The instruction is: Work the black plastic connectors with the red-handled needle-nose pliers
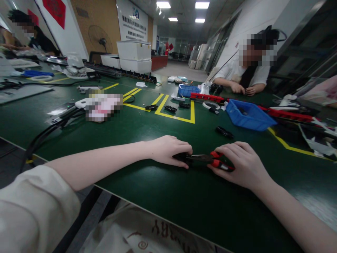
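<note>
Red-handled pliers [220,164] are gripped in my right hand [243,163], their jaws pointing left. The jaw tips reach a small black part [181,156] that my left hand [168,151] pinches between thumb and fingers. Much of the black part is hidden by my left hand, and I cannot make out whether the jaws are closed on it. Beyond my right hand a black connector piece [224,132] lies on the green table [158,196]. Farther back, several similar black pieces [170,109] lie near yellow tape lines.
A blue bin [249,115] stands at the right, with a smaller blue bin [188,90] farther back. Red strips [206,97] lie behind them. Black cables [50,124] and a phone-like object [102,107] are at the left. A person [244,77] sits across the table.
</note>
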The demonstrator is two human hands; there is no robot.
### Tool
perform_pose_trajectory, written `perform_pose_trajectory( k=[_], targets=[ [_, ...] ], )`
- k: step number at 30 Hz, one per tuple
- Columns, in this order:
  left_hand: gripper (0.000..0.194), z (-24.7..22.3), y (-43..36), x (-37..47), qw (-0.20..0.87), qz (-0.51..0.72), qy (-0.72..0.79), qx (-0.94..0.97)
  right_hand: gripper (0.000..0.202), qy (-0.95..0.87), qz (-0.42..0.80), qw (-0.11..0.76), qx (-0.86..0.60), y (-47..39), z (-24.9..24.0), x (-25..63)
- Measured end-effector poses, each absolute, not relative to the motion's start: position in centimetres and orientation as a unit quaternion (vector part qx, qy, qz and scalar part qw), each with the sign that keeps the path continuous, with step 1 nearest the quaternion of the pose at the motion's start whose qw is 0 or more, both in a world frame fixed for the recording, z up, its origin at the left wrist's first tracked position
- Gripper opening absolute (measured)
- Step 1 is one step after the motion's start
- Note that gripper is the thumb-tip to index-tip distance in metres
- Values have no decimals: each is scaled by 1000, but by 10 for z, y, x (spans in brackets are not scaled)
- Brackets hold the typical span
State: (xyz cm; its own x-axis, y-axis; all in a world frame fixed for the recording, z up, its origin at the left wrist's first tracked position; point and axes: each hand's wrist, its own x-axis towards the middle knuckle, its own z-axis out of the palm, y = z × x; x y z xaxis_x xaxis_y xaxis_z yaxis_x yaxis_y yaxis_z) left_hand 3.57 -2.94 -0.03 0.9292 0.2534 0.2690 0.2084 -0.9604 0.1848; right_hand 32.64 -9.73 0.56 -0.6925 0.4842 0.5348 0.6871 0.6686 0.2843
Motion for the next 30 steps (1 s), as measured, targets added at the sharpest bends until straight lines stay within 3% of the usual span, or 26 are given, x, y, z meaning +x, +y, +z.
perform_pose_trajectory(
  k=[30],
  targets=[
    [33, -1, -26, 36, 170, 154, 124, 965, 30, -891, -172, 209, -364, -103, 9, 320]
  ],
)
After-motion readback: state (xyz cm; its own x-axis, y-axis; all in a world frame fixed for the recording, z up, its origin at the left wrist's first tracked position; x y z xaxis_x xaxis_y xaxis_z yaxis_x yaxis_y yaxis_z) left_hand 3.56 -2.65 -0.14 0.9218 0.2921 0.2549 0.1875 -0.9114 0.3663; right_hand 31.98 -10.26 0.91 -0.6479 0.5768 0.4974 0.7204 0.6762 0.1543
